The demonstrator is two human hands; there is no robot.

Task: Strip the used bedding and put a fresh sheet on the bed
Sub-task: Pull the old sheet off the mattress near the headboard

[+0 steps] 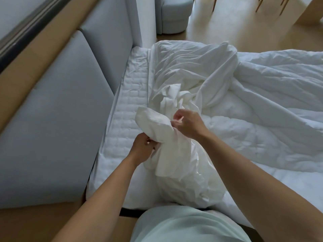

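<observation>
A: Head view first. Where is the used bedding?

B: The white sheet (pixel 174 70) lies crumpled across the bed. It is off the headboard side, so a strip of the quilted mattress pad (pixel 129 105) shows bare. Its near end is gathered into a thick bunch, raised off the mattress just in front of the person's body.

A: And the hands?

B: The left hand (pixel 142 148) grips the bunch from the left and below, its fingers curled into the cloth. The right hand (pixel 187 124) sits at the upper right of the bunch, thumb and fingertips pinching a fold of the same sheet. The two hands are near each other, with the bunch between them.

A: What else is around?

B: A rumpled white duvet (pixel 262 110) spreads over the right of the bed, touching the sheet. A padded grey-blue headboard (pixel 61 102) runs along the left, against the mattress. Beyond the bed, a pale round upholstered seat (pixel 174 14) stands on the wooden floor (pixel 236 32). The person's pale green top (pixel 183 224) fills the bottom edge.
</observation>
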